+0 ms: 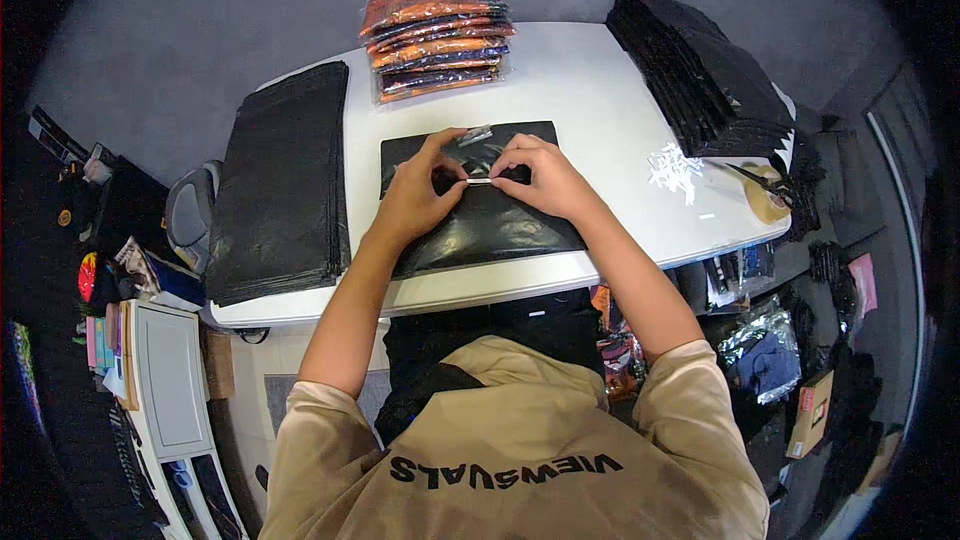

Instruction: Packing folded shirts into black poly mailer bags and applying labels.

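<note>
A black plastic mailer bag (487, 230) lies flat on the white table in front of me. Over its upper half, a small white paper strip (479, 181) is pinched at its two ends. My left hand (415, 190) grips the strip's left end between thumb and fingertip. The right end is pinched the same way by my right hand (545, 175). Beyond my fingers, a shiny clear patch (476, 135) shows near the bag's far edge; what it is I cannot make out.
Left of me lies a stack of large black bags (280, 180). Packaged orange and dark garments (437, 40) are piled at the back. On the right are a tall black bag stack (695, 70), scattered white strips (675, 172), black scissors (765, 180) and a tape roll (762, 205).
</note>
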{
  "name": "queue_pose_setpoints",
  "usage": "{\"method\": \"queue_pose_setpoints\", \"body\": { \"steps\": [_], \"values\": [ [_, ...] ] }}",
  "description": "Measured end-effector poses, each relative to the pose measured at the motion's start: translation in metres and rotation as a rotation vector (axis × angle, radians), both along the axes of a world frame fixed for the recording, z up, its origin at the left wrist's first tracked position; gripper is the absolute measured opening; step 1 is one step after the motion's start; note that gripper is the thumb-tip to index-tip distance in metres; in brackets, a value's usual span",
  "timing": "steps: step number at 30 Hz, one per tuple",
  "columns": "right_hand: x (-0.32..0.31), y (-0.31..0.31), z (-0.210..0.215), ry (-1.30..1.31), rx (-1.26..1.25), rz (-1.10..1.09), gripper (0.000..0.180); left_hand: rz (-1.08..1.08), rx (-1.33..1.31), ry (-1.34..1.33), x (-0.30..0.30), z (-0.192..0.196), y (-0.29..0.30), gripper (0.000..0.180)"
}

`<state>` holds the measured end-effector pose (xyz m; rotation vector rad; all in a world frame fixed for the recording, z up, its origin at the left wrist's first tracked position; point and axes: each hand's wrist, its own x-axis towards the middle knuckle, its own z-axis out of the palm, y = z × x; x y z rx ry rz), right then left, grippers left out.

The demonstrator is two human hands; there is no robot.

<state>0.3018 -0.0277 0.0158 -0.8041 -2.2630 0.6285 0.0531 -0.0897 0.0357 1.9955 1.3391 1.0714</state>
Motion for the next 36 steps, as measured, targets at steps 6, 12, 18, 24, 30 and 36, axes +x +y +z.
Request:
{"method": "queue_pose_setpoints", "body": {
  "steps": [6, 12, 18, 24, 30, 36],
  "values": [
    [0.0, 0.0, 0.0, 0.004, 0.014, 0.004, 0.017, -0.003, 0.02, 0.01, -0.002, -0.002, 0.0, 0.078],
    [0.0, 0.0, -0.001, 0.004, 0.0, -0.008, 0.016, -0.001, -0.032, -0.021, 0.001, -0.001, -0.001, 0.076],
    [0.001, -0.002, 0.002, 0.013, 0.018, -0.009, 0.015, -0.003, -0.012, -0.007, -0.001, 0.0, -0.002, 0.076],
    [0.003, -0.003, 0.004, 0.027, 0.026, -0.012, 0.014, 0.013, -0.002, -0.002, -0.002, 0.001, -0.004, 0.076],
    [0.007, -0.006, 0.009, 0.094, -0.008, -0.076, 0.015, 0.091, -0.037, -0.131, -0.013, -0.007, -0.001, 0.055],
    [0.001, -0.018, 0.018, 0.237, 0.181, -0.12, 0.019, 0.076, 0.077, -0.272, -0.014, -0.019, 0.009, 0.019]
  ]
}}
